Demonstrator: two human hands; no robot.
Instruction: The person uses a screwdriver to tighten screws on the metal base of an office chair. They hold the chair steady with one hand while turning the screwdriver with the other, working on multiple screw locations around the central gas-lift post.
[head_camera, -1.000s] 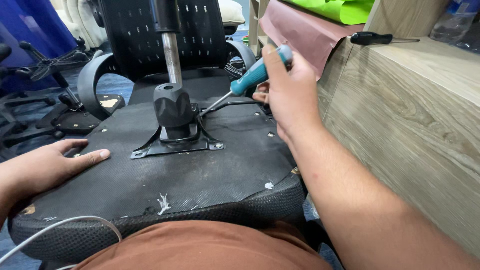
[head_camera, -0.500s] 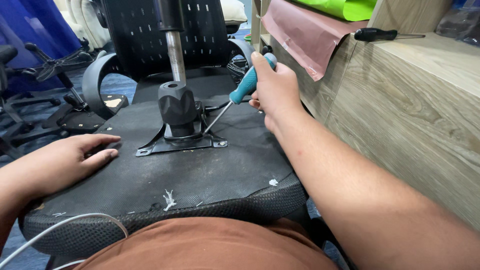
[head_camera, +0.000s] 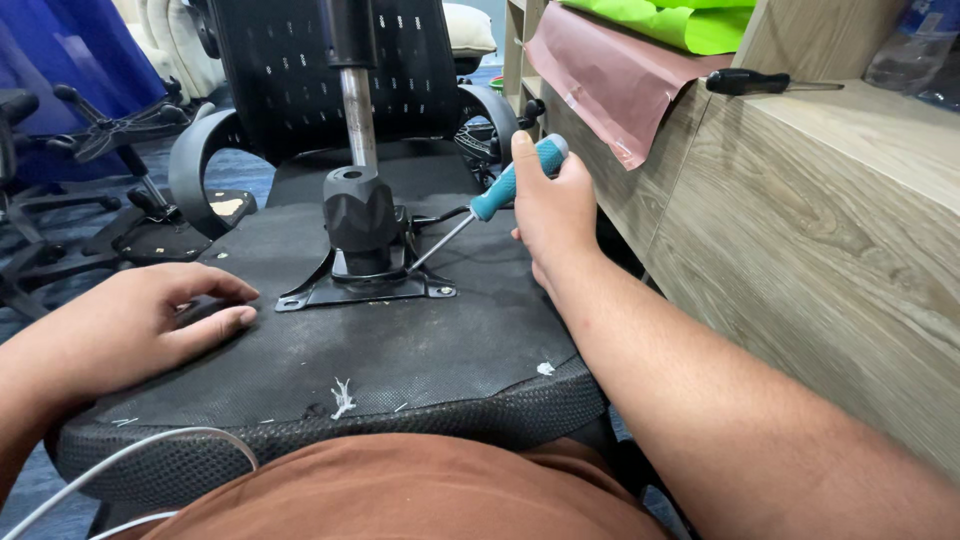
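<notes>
Two bare hands work over an upturned office chair seat (head_camera: 380, 350) that lies across the person's lap, its black underside facing up, with a white cable (head_camera: 150, 465) curling past its near edge. The left hand (head_camera: 140, 325) lies flat and spread on the fabric at the near left corner, holding nothing and pressing the seat steady. A few white scraps (head_camera: 342, 398) cling to the cloth close to the near edge. Further in, the right hand (head_camera: 555, 200) has its grip wrapped tight around the teal handle of a screwdriver (head_camera: 490, 195), the shaft slanting down and to the left so that the tip meets the black metal plate (head_camera: 365, 290) bolted to the middle of the seat, just beside the base of the black housing (head_camera: 360, 215) from which a steel column (head_camera: 358, 115) rises. The step in hand appears to be the turning of a screw at the plate's right rear corner; whether it is going in or coming out cannot be told. The next move would call for firm downward pressure along the shaft while the flat hand stops the seat from swivelling. Behind stands a black mesh chair back (head_camera: 330, 70), and to the right a wooden tabletop (head_camera: 850, 120) carries a second, black-handled screwdriver (head_camera: 770, 83).
</notes>
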